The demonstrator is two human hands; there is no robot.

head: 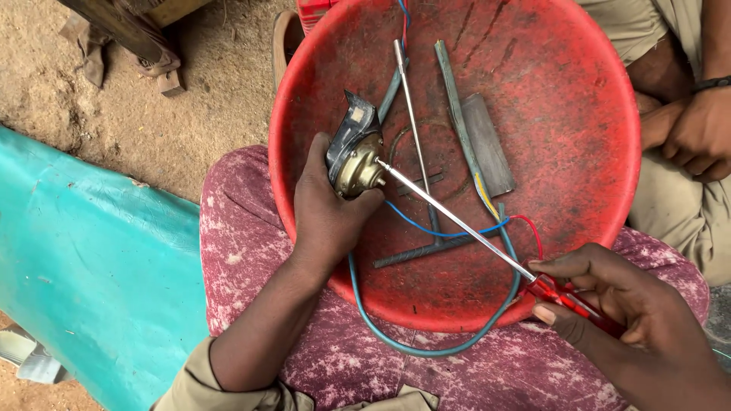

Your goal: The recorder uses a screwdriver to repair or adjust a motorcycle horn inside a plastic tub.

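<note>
Over the basin's (594, 152) left rim, your left hand (327, 205) is clamping the brass motor (356, 161) while your right hand (617, 304) is pinching the red-handled screwdriver (457, 221), its tip touching the motor's face. You are probably working a screw; next, keep the tip seated and the motor steady.

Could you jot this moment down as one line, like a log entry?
left hand: grips brass-coloured part | right hand: holds red-handled screwdriver, tip at part | under them: red basin on lap
</note>
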